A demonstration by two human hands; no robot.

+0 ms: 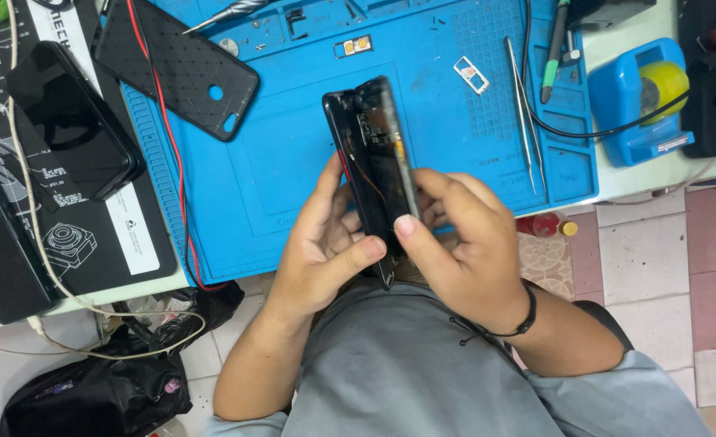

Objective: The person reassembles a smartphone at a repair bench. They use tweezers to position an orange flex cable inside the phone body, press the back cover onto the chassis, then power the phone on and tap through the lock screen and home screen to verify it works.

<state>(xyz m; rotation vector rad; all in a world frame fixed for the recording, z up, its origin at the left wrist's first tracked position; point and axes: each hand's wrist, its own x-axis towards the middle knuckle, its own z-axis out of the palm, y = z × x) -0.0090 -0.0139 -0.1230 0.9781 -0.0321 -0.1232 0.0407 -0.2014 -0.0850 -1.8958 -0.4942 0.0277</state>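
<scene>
Above the near edge of the blue work mat point(236, 202), both hands hold an opened black phone point(378, 174) on its edge, its inner parts facing right. Left hand point(321, 251) cradles the back, its fingers closed around the body with the thumb pressed on the lower end, steadying it. Right hand point(463, 243) pinches the right edge, thumb at the seam, as if to work the shell apart. On the mat lie a black phone case point(176, 69) to the far left, tweezers point(524, 113) and a small tray point(471, 74) to the right. A blue tape dispenser point(641, 101) stands on the counter at far right.
</scene>
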